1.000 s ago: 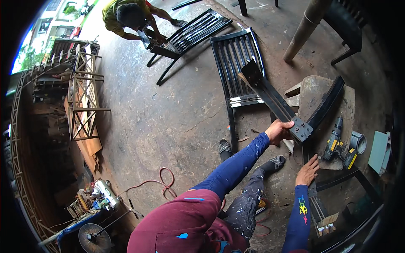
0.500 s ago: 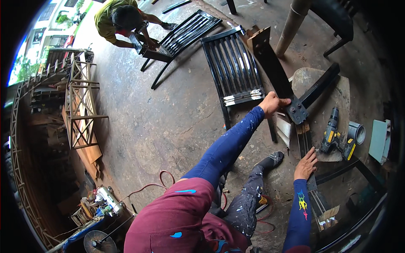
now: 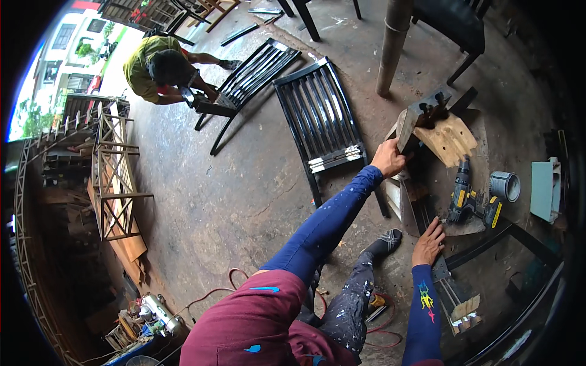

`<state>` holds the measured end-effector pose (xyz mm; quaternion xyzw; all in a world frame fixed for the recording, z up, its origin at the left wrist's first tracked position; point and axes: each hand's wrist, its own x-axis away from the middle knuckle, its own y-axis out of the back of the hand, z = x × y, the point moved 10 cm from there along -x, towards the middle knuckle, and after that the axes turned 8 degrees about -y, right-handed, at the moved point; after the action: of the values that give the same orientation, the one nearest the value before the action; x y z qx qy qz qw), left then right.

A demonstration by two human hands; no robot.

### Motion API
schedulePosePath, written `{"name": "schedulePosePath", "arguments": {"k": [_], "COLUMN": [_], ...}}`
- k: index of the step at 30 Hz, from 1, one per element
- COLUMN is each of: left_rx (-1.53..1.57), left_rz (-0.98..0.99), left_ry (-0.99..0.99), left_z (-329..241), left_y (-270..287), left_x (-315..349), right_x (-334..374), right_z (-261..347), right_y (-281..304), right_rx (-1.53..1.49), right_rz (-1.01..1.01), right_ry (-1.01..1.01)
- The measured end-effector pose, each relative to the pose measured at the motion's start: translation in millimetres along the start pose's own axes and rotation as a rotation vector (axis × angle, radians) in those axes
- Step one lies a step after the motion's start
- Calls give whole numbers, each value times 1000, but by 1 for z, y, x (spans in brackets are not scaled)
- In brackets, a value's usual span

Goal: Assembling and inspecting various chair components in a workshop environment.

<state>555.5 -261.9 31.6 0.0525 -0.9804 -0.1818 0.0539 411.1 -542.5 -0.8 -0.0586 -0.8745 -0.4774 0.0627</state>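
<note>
A dark-painted wooden frame piece [image 3: 448, 137], bare pale wood showing on it, stands tilted up above the far part of a low, worn bench [image 3: 469, 230]. The left hand [image 3: 389, 158] is closed around its near edge, thumb and fingers curled in. The right hand [image 3: 429, 241] is open, fingers slightly spread, laid on a dark grooved rail [image 3: 420, 207] and gripping nothing visible. On the bench just right of the rail lies a cordless drill [image 3: 462, 192], with a metal can [image 3: 505, 185] beside it. A pale grey-green board [image 3: 543, 190] is farther right. To the left, a black slatted chair frame [image 3: 323, 116] lies on the concrete floor [image 3: 238, 177]; beyond it a co-worker [image 3: 152, 67] in a yellow-green shirt bends over another slatted frame [image 3: 253, 73].
</note>
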Motion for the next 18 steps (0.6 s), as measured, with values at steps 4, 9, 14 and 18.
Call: {"name": "schedulePosePath", "arguments": {"k": [4, 9, 14, 18], "left_rx": [36, 17, 83, 145], "left_rz": [-6, 36, 38, -9], "left_ry": [-100, -120, 1, -31], "left_z": [12, 1, 2, 12], "left_y": [-8, -10, -13, -13], "left_x": [-3, 0, 4, 0], "right_x": [-3, 0, 2, 0], "right_z": [5, 4, -1, 7], "right_y": [5, 11, 9, 10], "right_rx": [-13, 31, -8, -6], "right_rz": [15, -26, -1, -15], "right_ry": [11, 17, 11, 21]}}
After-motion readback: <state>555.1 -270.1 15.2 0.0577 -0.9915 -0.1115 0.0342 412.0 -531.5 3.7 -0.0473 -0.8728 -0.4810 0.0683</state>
